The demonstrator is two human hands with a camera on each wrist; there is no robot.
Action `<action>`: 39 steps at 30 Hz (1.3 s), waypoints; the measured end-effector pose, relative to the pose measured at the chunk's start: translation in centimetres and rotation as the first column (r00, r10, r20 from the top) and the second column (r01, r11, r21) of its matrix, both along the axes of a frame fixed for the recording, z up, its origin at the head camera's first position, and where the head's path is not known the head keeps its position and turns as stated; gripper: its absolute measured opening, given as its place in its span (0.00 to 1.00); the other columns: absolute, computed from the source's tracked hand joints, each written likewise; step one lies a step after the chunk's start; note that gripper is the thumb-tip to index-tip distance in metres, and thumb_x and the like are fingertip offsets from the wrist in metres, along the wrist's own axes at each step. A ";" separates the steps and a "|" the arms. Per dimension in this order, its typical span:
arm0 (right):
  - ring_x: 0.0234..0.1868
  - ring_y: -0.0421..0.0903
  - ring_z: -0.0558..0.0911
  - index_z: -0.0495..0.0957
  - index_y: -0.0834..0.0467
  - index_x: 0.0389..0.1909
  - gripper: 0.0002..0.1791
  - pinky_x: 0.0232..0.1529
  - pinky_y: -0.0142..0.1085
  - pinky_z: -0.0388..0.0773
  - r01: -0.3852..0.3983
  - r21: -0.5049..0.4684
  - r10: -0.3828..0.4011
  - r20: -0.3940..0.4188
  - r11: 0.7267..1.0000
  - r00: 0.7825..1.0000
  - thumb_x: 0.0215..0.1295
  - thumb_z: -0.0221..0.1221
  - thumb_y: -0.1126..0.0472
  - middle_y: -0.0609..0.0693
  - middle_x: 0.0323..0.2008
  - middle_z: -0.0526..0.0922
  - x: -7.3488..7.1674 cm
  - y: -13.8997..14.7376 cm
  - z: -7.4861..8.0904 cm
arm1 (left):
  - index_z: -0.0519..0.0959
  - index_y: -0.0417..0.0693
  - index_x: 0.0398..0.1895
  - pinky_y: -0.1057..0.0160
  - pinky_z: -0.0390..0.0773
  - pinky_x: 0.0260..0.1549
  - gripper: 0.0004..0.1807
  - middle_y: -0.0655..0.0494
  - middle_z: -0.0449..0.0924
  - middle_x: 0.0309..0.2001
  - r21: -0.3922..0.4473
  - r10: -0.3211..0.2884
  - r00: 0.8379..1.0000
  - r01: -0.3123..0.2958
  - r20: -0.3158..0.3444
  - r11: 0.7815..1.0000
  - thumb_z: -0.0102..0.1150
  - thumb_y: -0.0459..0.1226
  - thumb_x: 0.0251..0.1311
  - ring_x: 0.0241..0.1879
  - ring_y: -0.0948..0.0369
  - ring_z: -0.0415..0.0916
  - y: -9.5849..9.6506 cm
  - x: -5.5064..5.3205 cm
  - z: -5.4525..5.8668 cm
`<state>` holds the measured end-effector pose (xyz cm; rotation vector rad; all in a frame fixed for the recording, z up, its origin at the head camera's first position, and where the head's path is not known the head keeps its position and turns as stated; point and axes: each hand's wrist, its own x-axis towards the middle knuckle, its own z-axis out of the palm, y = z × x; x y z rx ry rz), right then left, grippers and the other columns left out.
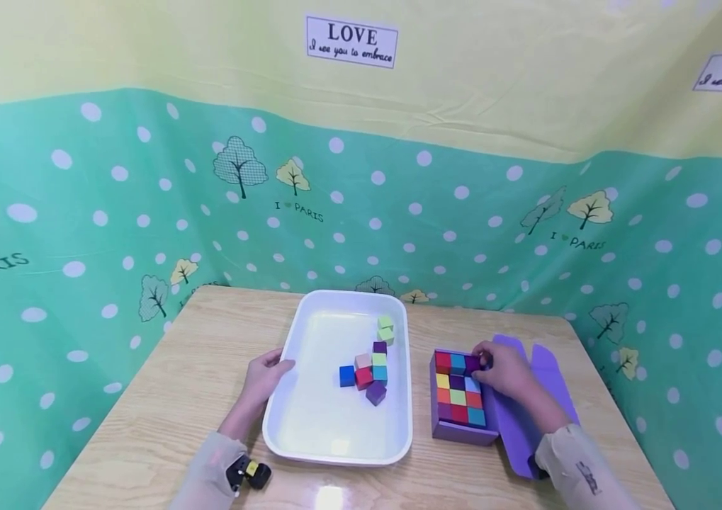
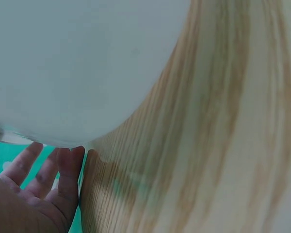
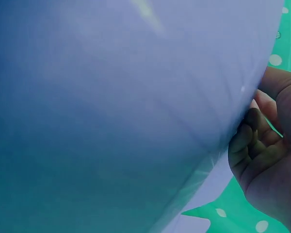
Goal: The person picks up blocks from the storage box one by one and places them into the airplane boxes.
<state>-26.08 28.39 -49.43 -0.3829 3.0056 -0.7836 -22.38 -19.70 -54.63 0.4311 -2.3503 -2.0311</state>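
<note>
My left hand (image 1: 265,379) grips the left rim of a white tray (image 1: 274,418), its thumb over the edge. In the left wrist view, the fingers (image 2: 68,177) rest along the tray's outer side. Loose coloured cubes lie in the tray, among them a blue cube (image 1: 347,376), a red cube (image 1: 363,378) and a purple cube (image 1: 376,393). My right hand (image 1: 504,368) pinches a dark purple cube (image 1: 472,363) at the back right corner of a purple box (image 1: 463,433). Rows of coloured cubes fill the box. The right wrist view shows curled fingers partly hidden behind a pale surface.
The box's purple lid (image 1: 516,432) lies folded out to the right, under my right forearm. Two light green cubes (image 1: 386,330) sit near the tray's far right corner. A patterned curtain (image 1: 348,212) stands behind the wooden table (image 1: 144,425).
</note>
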 end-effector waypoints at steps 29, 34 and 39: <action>0.34 0.47 0.75 0.80 0.53 0.44 0.10 0.30 0.36 0.78 -0.082 -0.167 0.098 0.093 0.983 0.991 0.64 0.63 0.55 0.47 0.34 0.79 2.3 -7.9 9.5 | 0.71 0.34 0.62 0.58 0.83 0.43 0.30 0.33 0.76 0.55 -0.016 -0.002 1.000 0.002 0.003 1.000 0.63 0.39 0.57 0.48 0.46 0.79 -0.1 0.0 -0.1; 0.36 0.47 0.78 0.80 0.55 0.43 0.10 0.33 0.37 0.80 -0.096 -0.246 0.116 0.070 0.965 0.991 0.65 0.63 0.56 0.48 0.39 0.81 0.4 -11.3 9.0 | 0.71 0.34 0.62 0.58 0.83 0.44 0.30 0.33 0.74 0.56 -0.019 -0.001 1.000 0.001 0.009 1.000 0.63 0.39 0.58 0.49 0.46 0.78 -0.2 0.1 0.1; 0.44 0.49 0.79 0.80 0.57 0.46 0.13 0.41 0.41 0.81 -0.033 -0.274 0.065 0.110 0.961 0.992 0.64 0.63 0.56 0.51 0.46 0.81 -2.3 -15.0 7.2 | 0.71 0.34 0.62 0.57 0.82 0.44 0.30 0.32 0.74 0.56 -0.012 -0.010 1.000 0.010 0.014 1.000 0.62 0.39 0.58 0.50 0.45 0.78 -0.1 0.1 0.1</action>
